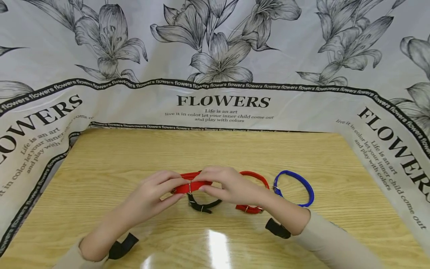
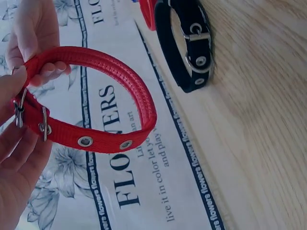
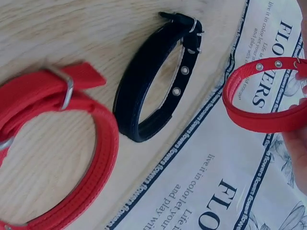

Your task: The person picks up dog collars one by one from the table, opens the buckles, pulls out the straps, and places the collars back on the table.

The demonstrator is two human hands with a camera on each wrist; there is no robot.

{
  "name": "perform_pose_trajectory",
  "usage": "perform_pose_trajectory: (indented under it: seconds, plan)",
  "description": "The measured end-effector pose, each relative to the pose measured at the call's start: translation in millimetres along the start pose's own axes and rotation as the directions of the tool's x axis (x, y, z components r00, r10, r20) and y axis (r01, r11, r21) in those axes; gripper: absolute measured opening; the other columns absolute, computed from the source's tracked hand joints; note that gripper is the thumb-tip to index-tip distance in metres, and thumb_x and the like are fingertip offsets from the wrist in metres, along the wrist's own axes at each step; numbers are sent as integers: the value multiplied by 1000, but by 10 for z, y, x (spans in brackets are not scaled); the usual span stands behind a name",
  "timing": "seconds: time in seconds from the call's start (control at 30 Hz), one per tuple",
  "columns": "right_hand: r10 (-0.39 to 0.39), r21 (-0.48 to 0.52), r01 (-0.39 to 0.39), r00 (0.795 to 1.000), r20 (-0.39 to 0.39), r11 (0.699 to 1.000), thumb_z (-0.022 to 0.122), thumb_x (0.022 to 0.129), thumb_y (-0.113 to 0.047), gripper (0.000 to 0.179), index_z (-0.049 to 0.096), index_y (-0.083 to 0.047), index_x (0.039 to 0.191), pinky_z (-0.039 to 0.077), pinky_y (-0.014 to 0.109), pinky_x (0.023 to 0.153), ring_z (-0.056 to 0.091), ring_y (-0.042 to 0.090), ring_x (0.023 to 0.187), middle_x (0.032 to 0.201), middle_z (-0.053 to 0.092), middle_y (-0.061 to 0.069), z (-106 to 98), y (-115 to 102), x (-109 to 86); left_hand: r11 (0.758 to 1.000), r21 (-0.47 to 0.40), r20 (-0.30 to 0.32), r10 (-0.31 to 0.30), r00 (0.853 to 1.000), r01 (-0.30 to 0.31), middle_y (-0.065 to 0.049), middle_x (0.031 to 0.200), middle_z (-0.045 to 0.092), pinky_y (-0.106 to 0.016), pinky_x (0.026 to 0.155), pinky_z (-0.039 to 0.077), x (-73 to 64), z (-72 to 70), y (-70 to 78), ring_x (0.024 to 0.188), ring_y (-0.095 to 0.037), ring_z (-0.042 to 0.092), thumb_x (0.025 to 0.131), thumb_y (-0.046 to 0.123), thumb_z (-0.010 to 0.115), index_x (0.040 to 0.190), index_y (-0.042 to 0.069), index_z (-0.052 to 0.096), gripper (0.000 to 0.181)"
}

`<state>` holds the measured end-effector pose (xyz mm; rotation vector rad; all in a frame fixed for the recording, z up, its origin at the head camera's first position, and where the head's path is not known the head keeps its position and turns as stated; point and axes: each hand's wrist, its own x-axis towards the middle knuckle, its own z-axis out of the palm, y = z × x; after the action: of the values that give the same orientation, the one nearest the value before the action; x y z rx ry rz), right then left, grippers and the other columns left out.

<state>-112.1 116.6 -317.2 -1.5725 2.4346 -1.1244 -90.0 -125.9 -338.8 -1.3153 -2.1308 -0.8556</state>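
Observation:
My left hand [image 1: 156, 192] and right hand [image 1: 226, 185] hold a red collar [image 1: 183, 188] between them, in front of me over the wooden table. In the left wrist view this red collar [image 2: 103, 139] forms a closed loop with metal eyelets. The left thumb and fingers pinch it near its metal buckle [image 2: 19, 115]. My right thumb and fingers grip its other part. Behind it in the head view, a black collar [image 1: 205, 206] lies on the table, partly covered by my hands.
Right of the black collar lies a second red collar [image 1: 256, 177], partly behind my right forearm. Further right is a blue collar [image 1: 307, 186]. Black straps [image 1: 278, 228] show by both wrists. A flower-printed cloth [image 1: 221, 104] borders the wooden table [image 1: 134, 149].

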Motion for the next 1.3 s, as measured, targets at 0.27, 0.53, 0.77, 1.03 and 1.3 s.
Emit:
perform_pose_trajectory:
  seconds: [0.27, 0.53, 0.77, 1.03, 1.3]
  plan:
    - [143, 129, -136, 989, -47, 982, 60, 92, -11, 21, 66, -8, 112, 48, 24, 60, 52, 8, 75, 96, 63, -5, -113, -26, -78, 995, 82, -91, -41, 995, 49, -7, 96, 59, -26, 63, 50, 97, 85, 58, 85, -22, 54, 95, 27, 53, 99, 3, 69, 28]
    - [328, 313, -295, 943, -57, 903, 65, 88, -11, 23, 66, -1, 109, 52, 24, 60, 60, 12, 71, 93, 69, 8, -108, -10, -62, 964, -131, -49, -239, 970, 231, 1, 90, 60, -22, 62, 50, 179, 193, 31, 78, -10, 54, 78, 7, 75, 95, 3, 69, 18]
    - [413, 360, -357, 906, -91, 862, 73, 82, -14, 28, 67, -4, 108, 54, 25, 60, 63, 13, 71, 96, 68, 3, -44, -24, -19, 936, -216, -17, -287, 958, 277, 1, 91, 61, -21, 64, 52, 224, 281, 45, 79, -9, 55, 78, 4, 74, 95, 2, 68, 18]
    - [432, 392, -337, 883, -184, 856, 75, 79, -11, 24, 69, -5, 101, 55, 27, 60, 64, 15, 71, 91, 68, 3, -30, -51, 4, 878, -269, -20, -416, 909, 396, 1, 96, 66, -25, 70, 55, 240, 273, 96, 86, -10, 59, 81, 9, 72, 98, 5, 70, 18]
    - [496, 513, -334, 841, -215, 790, 75, 79, -8, 23, 69, -5, 101, 55, 28, 63, 66, 21, 76, 91, 68, 6, -1, -39, -33, 775, -431, -30, -524, 851, 462, -1, 95, 67, -26, 70, 56, 215, 271, 103, 80, -11, 62, 82, 5, 70, 98, 4, 71, 16]
